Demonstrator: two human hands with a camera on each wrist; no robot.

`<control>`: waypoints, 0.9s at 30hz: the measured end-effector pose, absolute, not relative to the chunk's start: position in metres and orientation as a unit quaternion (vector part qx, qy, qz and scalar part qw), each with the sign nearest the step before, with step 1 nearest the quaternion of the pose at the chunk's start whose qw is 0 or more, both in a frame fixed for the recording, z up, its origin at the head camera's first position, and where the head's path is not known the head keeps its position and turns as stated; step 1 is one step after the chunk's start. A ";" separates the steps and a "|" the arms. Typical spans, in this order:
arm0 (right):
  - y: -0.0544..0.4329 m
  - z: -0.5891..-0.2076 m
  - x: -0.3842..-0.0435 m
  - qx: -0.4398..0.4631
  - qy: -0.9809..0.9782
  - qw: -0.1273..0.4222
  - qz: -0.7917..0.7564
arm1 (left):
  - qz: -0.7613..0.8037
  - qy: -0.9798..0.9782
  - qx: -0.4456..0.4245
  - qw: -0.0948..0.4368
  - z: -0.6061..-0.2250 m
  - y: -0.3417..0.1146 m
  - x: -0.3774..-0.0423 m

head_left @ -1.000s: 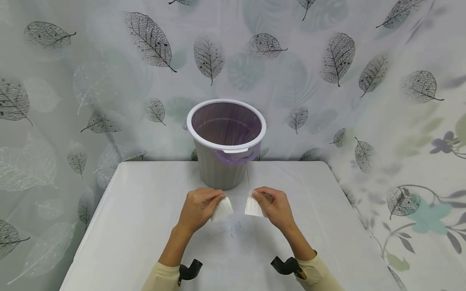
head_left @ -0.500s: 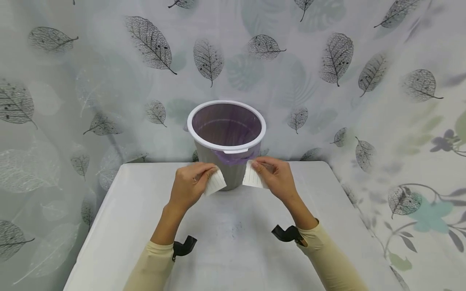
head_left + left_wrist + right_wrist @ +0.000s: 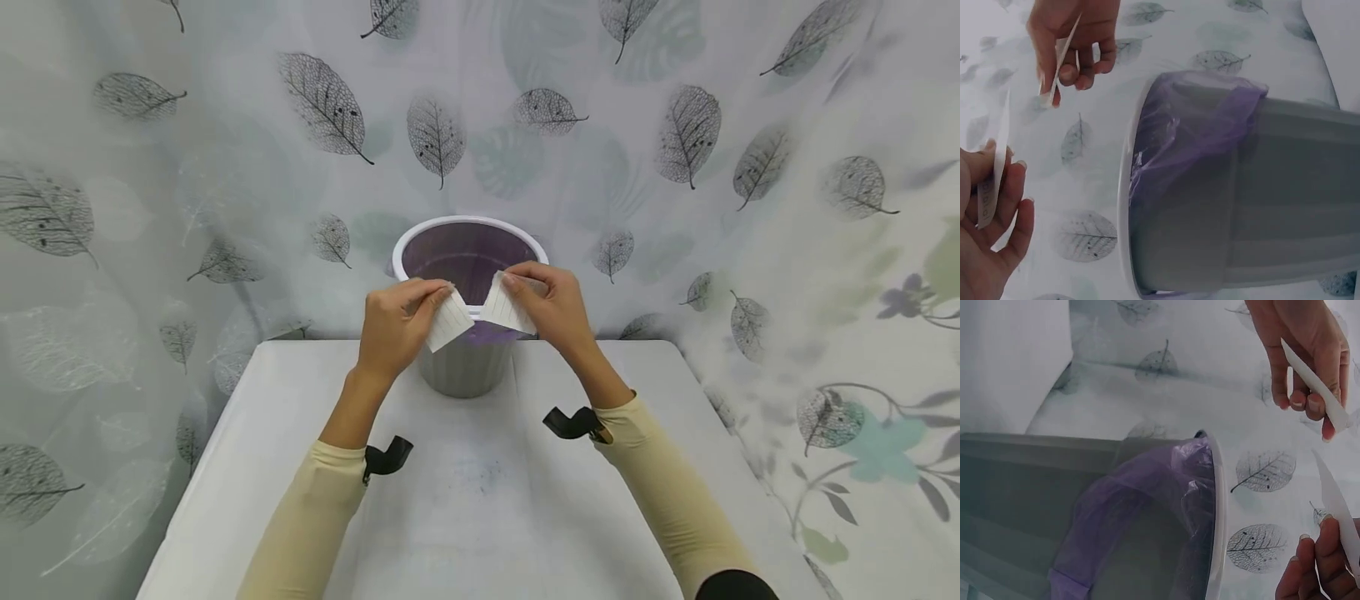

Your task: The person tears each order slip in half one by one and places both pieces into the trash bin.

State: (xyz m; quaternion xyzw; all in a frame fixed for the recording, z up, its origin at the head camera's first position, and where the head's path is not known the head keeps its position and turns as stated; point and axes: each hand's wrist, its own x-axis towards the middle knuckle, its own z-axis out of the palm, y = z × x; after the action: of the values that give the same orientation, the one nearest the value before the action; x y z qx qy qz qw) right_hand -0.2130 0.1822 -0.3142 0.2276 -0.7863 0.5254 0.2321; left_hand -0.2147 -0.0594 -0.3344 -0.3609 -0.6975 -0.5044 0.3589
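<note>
My left hand (image 3: 392, 329) pinches a piece of lined white paper (image 3: 450, 321) between thumb and fingers. A second lined piece of paper (image 3: 506, 305) hangs from my right hand (image 3: 557, 310), pinched the same way. Both papers are apart, in front of and partly over the near rim of a grey trash bin (image 3: 463, 371) in the head view. A purple bag (image 3: 1210, 128) lines the bin and folds out over its white rim (image 3: 1216, 506). Both wrist views show the papers edge-on, level with or above the bin's mouth. The bin's bottom is hidden.
The bin stands at the far edge of a white-covered table (image 3: 450, 533). Behind and beside it hangs a leaf-patterned curtain (image 3: 495, 67). Dark camera mounts (image 3: 388, 456) sit on both wrists.
Both hands have risen and moved forward from above the table to the bin's rim, each carrying its piece of paper. The bin stays in place; the head view has shifted slightly.
</note>
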 end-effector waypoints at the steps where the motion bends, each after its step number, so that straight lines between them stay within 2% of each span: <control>1: 0.183 -0.317 -0.222 0.225 -0.792 0.232 0.518 | -0.502 -0.701 -0.356 0.359 -0.333 -0.059 -0.220; 14: 0.181 -0.315 -0.278 0.180 -0.855 0.221 0.433 | -0.465 -0.772 -0.268 0.340 -0.327 -0.054 -0.271; 27: 0.171 -0.312 -0.297 0.157 -0.877 0.187 0.414 | -0.428 -0.820 -0.242 0.292 -0.331 -0.053 -0.294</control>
State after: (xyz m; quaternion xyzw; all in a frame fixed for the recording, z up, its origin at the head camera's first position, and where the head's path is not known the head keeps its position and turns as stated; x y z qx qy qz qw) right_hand -0.2968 0.1706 -0.3115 0.1573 -0.8770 0.4137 0.1871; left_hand -0.2938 -0.0531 -0.3315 -0.2422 -0.8203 -0.4278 0.2924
